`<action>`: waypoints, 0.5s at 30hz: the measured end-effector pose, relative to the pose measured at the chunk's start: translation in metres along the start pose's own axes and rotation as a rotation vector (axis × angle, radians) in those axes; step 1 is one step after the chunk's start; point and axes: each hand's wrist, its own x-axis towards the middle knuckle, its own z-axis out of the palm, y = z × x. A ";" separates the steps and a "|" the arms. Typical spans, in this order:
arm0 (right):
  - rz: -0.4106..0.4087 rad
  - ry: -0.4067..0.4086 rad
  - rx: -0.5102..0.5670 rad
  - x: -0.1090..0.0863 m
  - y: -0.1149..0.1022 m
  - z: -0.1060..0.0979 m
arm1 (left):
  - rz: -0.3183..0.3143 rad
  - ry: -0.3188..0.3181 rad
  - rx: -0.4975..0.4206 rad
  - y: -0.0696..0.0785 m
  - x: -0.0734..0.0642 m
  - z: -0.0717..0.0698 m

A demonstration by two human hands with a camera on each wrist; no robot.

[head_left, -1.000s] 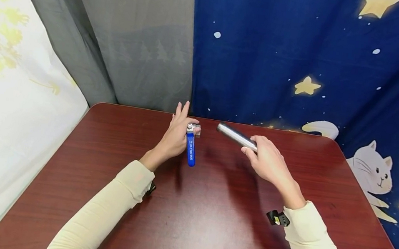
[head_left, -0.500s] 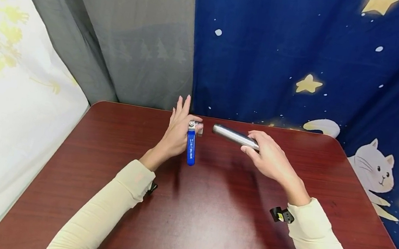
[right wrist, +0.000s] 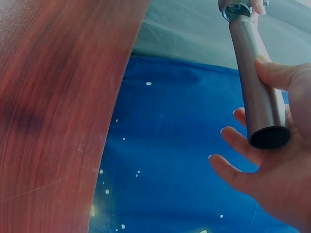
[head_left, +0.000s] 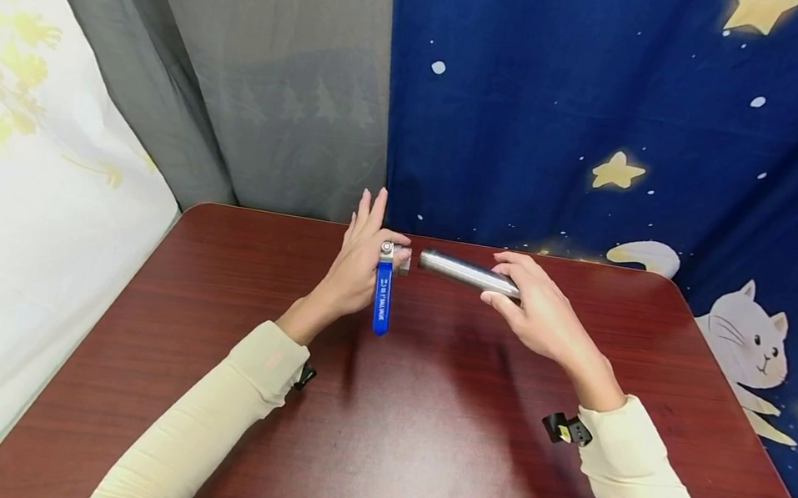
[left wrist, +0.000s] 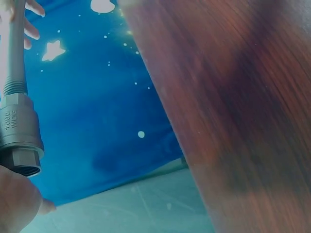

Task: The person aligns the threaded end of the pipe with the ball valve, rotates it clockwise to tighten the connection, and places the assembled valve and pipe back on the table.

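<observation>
My left hand (head_left: 350,272) holds a steel ball valve (left wrist: 19,124) between thumb and forefinger, its other fingers stretched upward. The valve's blue lever handle (head_left: 382,297) hangs down toward me. A steel pipe (head_left: 467,272) is pinched near its right end by my right hand (head_left: 545,314). Its threaded left end (left wrist: 15,86) faces the valve's side opening, with a narrow gap between them in the head view. The wrist views show pipe and valve nearly in line; whether they touch there I cannot tell. In the right wrist view the pipe's near end looks dark and several fingers spread beneath it.
Both hands are above a reddish-brown wooden table (head_left: 388,449), near its far edge. Behind it hang a grey curtain (head_left: 292,83) and a blue curtain with stars (head_left: 523,114). A white patterned cloth (head_left: 15,232) borders the left side.
My right hand's pipe has shifted left and levelled out, so its threaded end is closer to the valve. The left hand with the valve has moved slightly right.
</observation>
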 end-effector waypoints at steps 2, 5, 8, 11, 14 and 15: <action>-0.017 0.002 0.003 0.000 0.000 -0.001 | 0.007 -0.005 -0.003 0.002 0.000 -0.001; -0.047 0.004 0.009 0.001 0.000 -0.001 | 0.018 -0.008 -0.008 0.004 0.000 -0.002; -0.071 0.009 0.020 0.002 -0.001 -0.001 | 0.029 -0.006 -0.007 0.006 0.000 -0.003; -0.092 0.013 0.036 0.003 -0.001 -0.001 | 0.042 0.004 -0.011 0.008 0.001 -0.004; -0.118 0.007 0.053 0.005 0.000 0.000 | 0.051 0.017 -0.024 0.009 0.001 -0.005; -0.124 0.002 0.060 0.005 0.000 0.000 | 0.053 0.020 -0.032 0.009 0.001 -0.005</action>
